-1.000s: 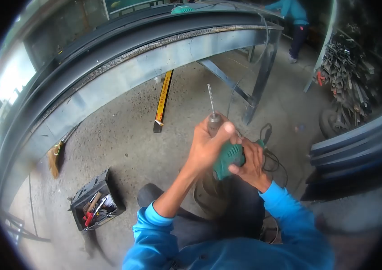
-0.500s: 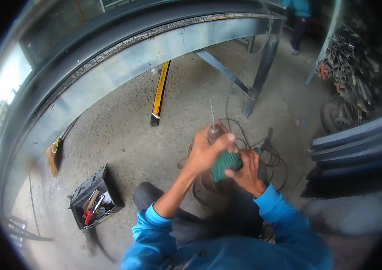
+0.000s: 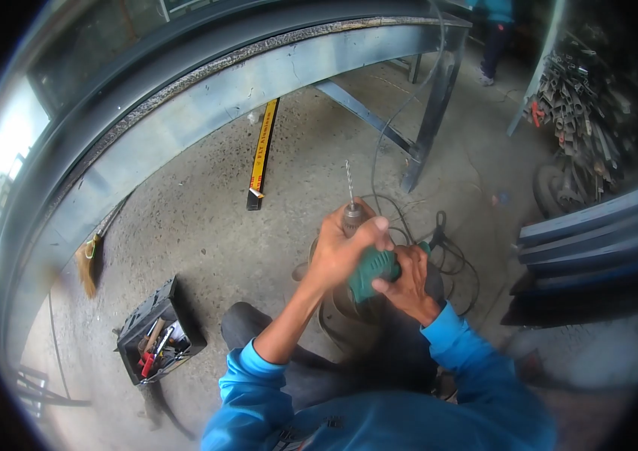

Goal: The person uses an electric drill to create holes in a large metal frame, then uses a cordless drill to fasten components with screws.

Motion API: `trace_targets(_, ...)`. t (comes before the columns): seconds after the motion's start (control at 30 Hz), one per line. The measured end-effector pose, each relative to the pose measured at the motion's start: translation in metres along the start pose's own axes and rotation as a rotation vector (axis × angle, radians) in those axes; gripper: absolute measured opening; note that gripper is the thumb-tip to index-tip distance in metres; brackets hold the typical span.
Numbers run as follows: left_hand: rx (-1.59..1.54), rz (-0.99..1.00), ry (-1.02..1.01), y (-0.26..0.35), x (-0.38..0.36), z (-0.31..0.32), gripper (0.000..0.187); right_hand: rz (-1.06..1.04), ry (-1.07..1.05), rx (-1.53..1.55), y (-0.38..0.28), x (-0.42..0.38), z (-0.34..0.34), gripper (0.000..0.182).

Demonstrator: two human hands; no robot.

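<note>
Between my hands is a green power drill [image 3: 373, 275], its chuck [image 3: 353, 218] facing away from me. A long spiral drill bit [image 3: 350, 183] sticks out of the chuck. My left hand [image 3: 339, 252] is closed around the front of the drill at the chuck, its thumb lying across the top. Behind it, my right hand [image 3: 407, 283] grips the rear of the green body. The undersides of both grips are hidden. A black cord [image 3: 448, 244] lies looped on the floor just right of the drill.
A metal workbench [image 3: 251, 79] arches across the far side. On the floor are a yellow-and-black bar [image 3: 262, 154], an open toolbox [image 3: 176, 301] and a broom [image 3: 87, 272]. Dark metal beams [image 3: 589, 233] and stacked profiles [image 3: 571, 98] stand right. Another person [image 3: 494, 45] is at the back.
The view has shifted slightly, so the bench and drill sit a little further left in it. Both hands keep the same hold on the drill.
</note>
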State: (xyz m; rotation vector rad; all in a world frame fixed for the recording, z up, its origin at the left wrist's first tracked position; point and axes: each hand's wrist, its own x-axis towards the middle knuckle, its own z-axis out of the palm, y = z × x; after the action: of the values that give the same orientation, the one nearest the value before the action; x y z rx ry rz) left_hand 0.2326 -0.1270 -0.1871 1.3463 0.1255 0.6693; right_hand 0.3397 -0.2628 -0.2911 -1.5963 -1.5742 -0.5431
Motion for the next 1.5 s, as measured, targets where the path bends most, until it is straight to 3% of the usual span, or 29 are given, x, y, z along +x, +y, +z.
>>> trace_targets(0.07,0.024,-0.003,-0.007,0.0,0.0,0.001,0.025,0.018,0.021,0.024,-0.004,0.002,-0.003,0.048)
trace_targets(0.17,-0.01,0.184,0.065,0.014,0.005,0.007,0.033,0.057,0.022,0.053,-0.005,0.005,-0.008,0.049)
trace_targets(0.23,-0.128,0.251,0.281,0.036,0.018,0.001,0.036,0.029,0.074,0.033,-0.002,0.001,-0.005,0.051)
trace_targets(0.37,0.188,0.212,0.042,0.064,0.027,-0.022,0.03,0.023,0.092,0.054,0.001,-0.001,-0.004,0.053)
trace_targets(0.47,0.33,0.194,0.021,0.072,0.025,-0.026,0.026,-0.009,0.037,0.015,0.005,-0.005,0.0,0.048)
trace_targets(0.53,0.337,0.207,0.039,0.073,0.021,-0.031,0.022,0.323,-0.164,0.207,-0.002,-0.004,-0.005,0.046)
trace_targets(0.63,0.233,0.207,0.115,0.076,0.023,-0.028,0.029,0.358,-0.148,0.134,-0.007,0.003,-0.009,0.056)
trace_targets(0.7,0.566,0.49,0.404,0.103,0.03,-0.036,0.044,0.103,-0.08,0.148,-0.001,0.0,0.0,0.061)
trace_targets(0.77,0.743,0.846,0.436,0.143,0.038,-0.066,0.051,0.148,-0.057,0.167,0.001,-0.001,0.0,0.059)
trace_targets(0.8,0.837,0.861,0.461,0.171,0.041,-0.078,0.055,0.19,-0.041,0.196,0.001,-0.001,0.002,0.057)
trace_targets(0.83,1.139,0.861,0.531,0.206,0.039,-0.075,0.054,0.287,-0.066,0.22,0.004,-0.003,0.007,0.046)
trace_targets(0.87,1.482,0.73,0.567,0.24,0.038,-0.065,0.055,0.144,-0.011,0.078,0.004,-0.003,0.011,0.059)
trace_targets(0.93,1.885,0.716,0.64,0.266,0.057,-0.075,0.059,0.002,-0.008,-0.05,0.015,-0.001,0.019,0.086)
trace_targets(0.97,1.968,0.469,0.588,0.27,0.064,-0.087,0.062,-0.038,-0.035,-0.094,0.018,-0.001,0.02,0.097)
trace_targets(1.03,2.033,-0.053,0.42,0.274,0.078,-0.1,0.067,0.016,-0.095,-0.091,0.008,0.01,0.013,0.098)
trace_targets(1.07,1.955,0.015,0.393,0.278,0.071,-0.091,0.067,0.068,-0.129,-0.093,0.004,0.022,0.008,0.099)
trace_targets(1.13,1.906,-0.228,0.358,0.285,0.078,-0.092,0.068,0.117,-0.207,-0.091,-0.012,0.037,-0.016,0.1)
trace_targets(1.2,1.917,-0.246,0.275,0.288,0.078,-0.098,0.069,0.273,-0.383,-0.15,-0.029,0.058,-0.053,0.099)
trace_targets(1.27,1.878,-0.111,0.23,0.28,0.077,-0.113,0.076,0.418,-0.403,-0.261,-0.051,0.078,-0.096,0.084)
trace_targets(1.37,1.787,-0.297,0.195,0.298,0.089,-0.103,0.073,0.627,-0.554,-0.464,-0.087,0.128,-0.18,0.078)
trace_targets(1.4,1.76,-0.329,0.165,0.297,0.089,-0.104,0.072,0.599,-0.606,-0.569,-0.098,0.15,-0.212,0.075)
trace_targets(1.47,1.721,-0.151,0.149,0.289,0.085,-0.116,0.075,0.433,-0.567,-0.53,-0.103,0.206,-0.283,0.079)
trace_targets(1.5,1.702,-0.164,0.136,0.29,0.09,-0.113,0.075,0.346,-0.58,-0.576,-0.095,0.219,-0.311,0.08)
